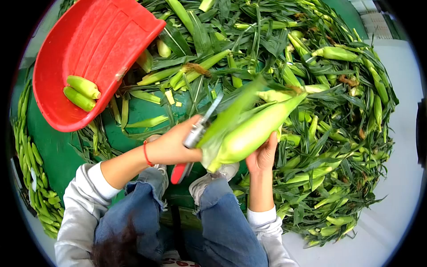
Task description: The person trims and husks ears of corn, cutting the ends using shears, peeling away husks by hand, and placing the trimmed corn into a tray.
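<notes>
A green corn ear (253,133) in its husk lies diagonally over the middle, its tip up and to the right. My right hand (263,153) supports it from below, fingers curled behind it. My left hand (175,142) is wrapped round a cutting tool (196,133) with a metal blade and a red handle end showing below the palm. A blurred husk leaf stands out from the ear beside the blade, and the left fingertips are hidden behind the leaf at the ear's base.
A red scoop-shaped basin (100,40) at the upper left holds two trimmed ears (81,92). Heaped corn and leaves (338,111) cover the top and right. More ears (33,178) line the far left. Cut pieces lie on the green floor (147,111).
</notes>
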Motion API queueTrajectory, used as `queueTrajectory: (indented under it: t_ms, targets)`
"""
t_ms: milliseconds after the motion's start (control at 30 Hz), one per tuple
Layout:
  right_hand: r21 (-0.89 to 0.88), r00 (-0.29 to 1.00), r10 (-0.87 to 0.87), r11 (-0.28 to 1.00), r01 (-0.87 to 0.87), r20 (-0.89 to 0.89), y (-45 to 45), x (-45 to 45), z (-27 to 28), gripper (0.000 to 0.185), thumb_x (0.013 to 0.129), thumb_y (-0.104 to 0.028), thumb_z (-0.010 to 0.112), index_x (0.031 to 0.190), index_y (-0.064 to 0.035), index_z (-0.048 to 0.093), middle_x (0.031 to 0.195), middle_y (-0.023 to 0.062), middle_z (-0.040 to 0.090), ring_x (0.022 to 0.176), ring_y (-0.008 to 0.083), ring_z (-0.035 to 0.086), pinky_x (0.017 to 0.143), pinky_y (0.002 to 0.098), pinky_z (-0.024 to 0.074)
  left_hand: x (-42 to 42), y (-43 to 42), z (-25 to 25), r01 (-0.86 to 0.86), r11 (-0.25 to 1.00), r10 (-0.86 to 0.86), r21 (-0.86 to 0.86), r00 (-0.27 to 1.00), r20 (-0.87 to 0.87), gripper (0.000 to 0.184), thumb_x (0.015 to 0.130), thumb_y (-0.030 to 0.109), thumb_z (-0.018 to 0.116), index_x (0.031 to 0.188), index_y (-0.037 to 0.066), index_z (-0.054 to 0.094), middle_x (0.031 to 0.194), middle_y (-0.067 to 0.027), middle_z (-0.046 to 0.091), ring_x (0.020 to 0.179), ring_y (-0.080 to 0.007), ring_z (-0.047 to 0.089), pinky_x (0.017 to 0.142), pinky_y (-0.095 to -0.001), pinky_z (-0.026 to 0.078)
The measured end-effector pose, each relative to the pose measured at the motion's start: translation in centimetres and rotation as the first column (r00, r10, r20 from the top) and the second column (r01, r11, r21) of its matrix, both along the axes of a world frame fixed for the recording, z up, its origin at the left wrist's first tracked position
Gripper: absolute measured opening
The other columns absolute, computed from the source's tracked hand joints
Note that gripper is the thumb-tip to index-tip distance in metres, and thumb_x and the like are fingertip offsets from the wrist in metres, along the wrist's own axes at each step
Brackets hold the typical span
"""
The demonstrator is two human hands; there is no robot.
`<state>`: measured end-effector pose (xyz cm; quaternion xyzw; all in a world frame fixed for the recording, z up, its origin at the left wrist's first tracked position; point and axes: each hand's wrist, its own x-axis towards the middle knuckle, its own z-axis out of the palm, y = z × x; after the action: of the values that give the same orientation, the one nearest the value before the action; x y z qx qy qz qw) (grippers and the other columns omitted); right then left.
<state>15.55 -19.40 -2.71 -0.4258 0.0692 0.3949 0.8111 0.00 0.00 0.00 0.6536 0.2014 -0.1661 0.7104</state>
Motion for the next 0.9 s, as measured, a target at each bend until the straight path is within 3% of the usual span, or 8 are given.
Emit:
queueTrajectory:
  t_ms: [67,167,233,367,433,600,833,900]
  targets:
    - [0.357,0.763,-0.074,0.852,0.383,-0.642,0.5,-1.2,-0.1,0.065,0.087,-0.061,0.043,0.134,-0.0156,0.041,0.127,0.0115,0.053,0.120,0.0317,0.047,0.099,0.0632,0.0316,-2.3,-0.3,0.9,-0.452,0.834,0.423,-0.316,0.892,-0.160,0.052,0.074,0.008,0.063,0.122,0.003,0.046,0.101,-0.0082,0.057,0.090,-0.0172,0.058,0.077,-0.0311,0.049]
    - [0.391,0.972,0.051,0.920,0.044,-0.230,2.6,1.0,2.2,0.065,0.089,-0.061,0.038,0.134,-0.0139,0.040,0.122,0.0108,0.055,0.117,0.0314,0.049,0.101,0.0533,0.0356,-0.1,0.8,-2.3,-0.451,0.162,0.670,-0.878,0.703,-0.237,0.047,0.083,0.033,0.061,0.116,0.001,0.050,0.102,-0.0104,0.059,0.096,-0.0250,0.058,0.088,-0.0397,0.048]
    - [0.278,0.988,0.086,0.959,-0.047,-0.128,0.9,1.6,0.4,0.062,0.091,-0.058,0.038,0.132,-0.0128,0.040,0.119,0.0121,0.055,0.107,0.0297,0.055,0.092,0.0453,0.0442,-0.9,1.8,-2.1,-0.744,-0.025,0.704,-0.668,0.461,-0.540,0.043,0.087,0.036,0.055,0.118,0.007,0.049,0.099,-0.0108,0.059,0.092,-0.0260,0.059,0.085,-0.0393,0.048]
    - [-0.698,0.657,0.531,0.716,-0.010,0.535,0.0,2.7,-0.1,0.047,0.087,-0.037,0.059,0.121,-0.0074,0.049,0.099,0.0148,0.062,0.086,0.0285,0.062,0.077,0.0358,0.0487,-3.8,1.1,-5.0,-0.278,0.955,0.242,-0.104,0.932,-0.271,0.069,0.071,0.014,0.064,0.132,0.005,0.032,0.109,-0.0146,0.051,0.105,-0.0278,0.053,0.087,-0.0377,0.045]
    - [-0.824,0.415,0.730,0.558,0.094,0.542,0.1,1.8,1.6,0.051,0.080,-0.039,0.065,0.118,-0.0075,0.053,0.098,0.0160,0.063,0.083,0.0300,0.063,0.076,0.0366,0.0486,-2.5,0.6,-3.3,0.083,0.909,-0.124,0.409,0.990,0.074,0.083,0.067,0.015,0.064,0.137,-0.001,0.023,0.110,-0.0192,0.048,0.106,-0.0332,0.050,0.092,-0.0377,0.041]
    - [-0.886,0.003,0.922,0.371,0.279,0.387,-0.1,0.6,2.0,0.053,0.073,-0.045,0.069,0.112,-0.0115,0.056,0.089,0.0118,0.064,0.078,0.0304,0.064,0.063,0.0404,0.0512,2.5,1.1,-1.8,0.246,0.885,-0.297,0.396,0.952,0.072,0.080,0.064,0.015,0.065,0.132,-0.007,0.028,0.115,-0.0246,0.045,0.110,-0.0370,0.046,0.095,-0.0397,0.038]
    - [-0.882,0.103,0.877,0.472,-0.005,0.469,0.0,2.3,1.4,0.047,0.075,-0.035,0.069,0.111,-0.0077,0.055,0.093,0.0157,0.061,0.088,0.0292,0.062,0.075,0.0385,0.0494,0.5,1.9,-4.3,0.020,0.837,-0.009,0.547,1.000,-0.022,0.035,0.067,0.014,0.063,0.098,0.004,0.050,0.072,-0.0230,0.059,0.070,-0.0394,0.061,0.062,-0.0454,0.048]
    - [-0.717,0.552,0.718,0.638,-0.279,0.424,-0.5,2.1,0.0,0.042,0.083,-0.031,0.063,0.112,-0.0036,0.050,0.098,0.0149,0.061,0.088,0.0259,0.062,0.077,0.0394,0.0494,-0.4,3.2,-5.6,-0.076,0.877,0.103,0.475,0.994,-0.032,0.032,0.067,0.013,0.063,0.094,0.002,0.050,0.070,-0.0195,0.059,0.067,-0.0341,0.061,0.060,-0.0423,0.047]
